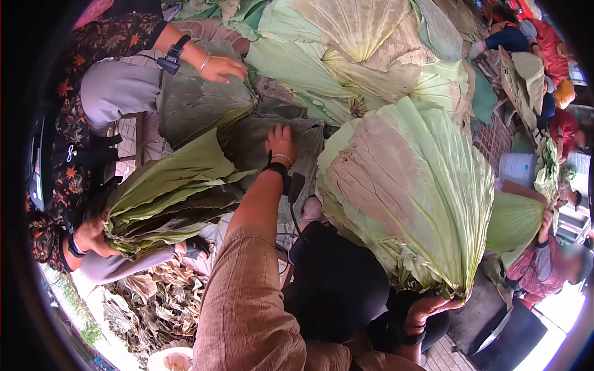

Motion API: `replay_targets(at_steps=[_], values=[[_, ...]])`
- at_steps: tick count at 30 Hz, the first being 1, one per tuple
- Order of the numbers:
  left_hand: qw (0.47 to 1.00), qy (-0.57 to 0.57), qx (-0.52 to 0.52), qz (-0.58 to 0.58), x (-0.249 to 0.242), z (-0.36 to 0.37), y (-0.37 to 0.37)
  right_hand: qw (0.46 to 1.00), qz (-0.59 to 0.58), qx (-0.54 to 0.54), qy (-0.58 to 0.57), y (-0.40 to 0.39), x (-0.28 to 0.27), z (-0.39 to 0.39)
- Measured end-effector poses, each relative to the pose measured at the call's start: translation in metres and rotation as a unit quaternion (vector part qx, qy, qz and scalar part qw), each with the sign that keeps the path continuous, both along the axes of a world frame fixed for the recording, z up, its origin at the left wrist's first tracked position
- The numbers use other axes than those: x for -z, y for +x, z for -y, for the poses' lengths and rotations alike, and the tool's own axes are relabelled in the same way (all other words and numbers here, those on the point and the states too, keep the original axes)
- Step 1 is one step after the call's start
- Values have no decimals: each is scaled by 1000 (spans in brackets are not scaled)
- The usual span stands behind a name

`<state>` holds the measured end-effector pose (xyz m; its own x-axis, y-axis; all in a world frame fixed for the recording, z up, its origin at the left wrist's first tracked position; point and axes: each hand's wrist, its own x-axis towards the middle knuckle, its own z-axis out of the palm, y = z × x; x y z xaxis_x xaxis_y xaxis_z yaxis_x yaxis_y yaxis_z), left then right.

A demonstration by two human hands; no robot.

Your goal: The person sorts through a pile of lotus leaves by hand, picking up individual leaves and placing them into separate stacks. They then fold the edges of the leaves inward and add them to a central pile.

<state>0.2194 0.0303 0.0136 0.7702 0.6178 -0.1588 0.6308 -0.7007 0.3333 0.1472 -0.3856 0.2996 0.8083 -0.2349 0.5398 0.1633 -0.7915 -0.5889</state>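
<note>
the right hand is curled closed round the gathered base of a lotus-leaf bundle, whose pale green and brownish layers fan out upward from the grip. to the left of the bundle, the left hand is open, palm down, its slightly bent fingers resting on a dark dried leaf; it grips nothing. a black wristband circles that wrist, and a small dark box on a cord is just beside it. above the bundle spreads a pile of lotus leaves, green and tan, overlapping one another.

farther left of the bundle, a co-worker in a floral top has one hand laid loosely open on a grey-green leaf, the other hand closed round the end of a folded leaf stack. crumpled brown leaves lie below and left of the bundle. to its right, another person holds a folded green leaf, near a whitish bucket; people in red are beyond, up and to the right.
</note>
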Motion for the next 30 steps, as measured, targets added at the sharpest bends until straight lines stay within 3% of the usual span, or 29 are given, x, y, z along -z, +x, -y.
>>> replay_targets(at_steps=[4, 7, 11, 14, 16, 20, 24, 26, 27, 29, 30], values=[[995, 85, 55, -22, 16, -2, 22, 999, -18, 39, -26, -3, -4, -6], [994, 19, 87, -62, 3, -8, 28, 997, -36, 67, -33, -7, -4, 0], [979, 12, 131, -156, -20, -17, 21, 997, -22, 73, -27, -14, 7, 24], [984, 43, 141, -98, -4, -20, -5, 998, -31, 45, 24, -9, 0, 4], [987, -78, 120, -71, 3, -18, -19, 999, -23, 39, 27, -5, 0, 4], [985, -100, 131, -53, -45, -7, -60, 999, 0, 5, 43, -1, 3, 1], [988, -152, 6, 36, -93, -8, -85, 1000, 6, -7, 27, 1, -5, -11], [969, -195, -82, 128, -118, -23, -71, 999, -1, -10, 49, 1, -9, -17], [968, -194, -70, 146, -137, -27, -53, 998, -15, -21, 59, 0, -11, -17], [945, -153, -41, 287, -174, -39, -7, 1000, -15, -23, 15, -1, -13, -18], [936, -208, -35, 280, -191, -46, 31, 1000, 16, -18, 13, 1, -11, -17]])
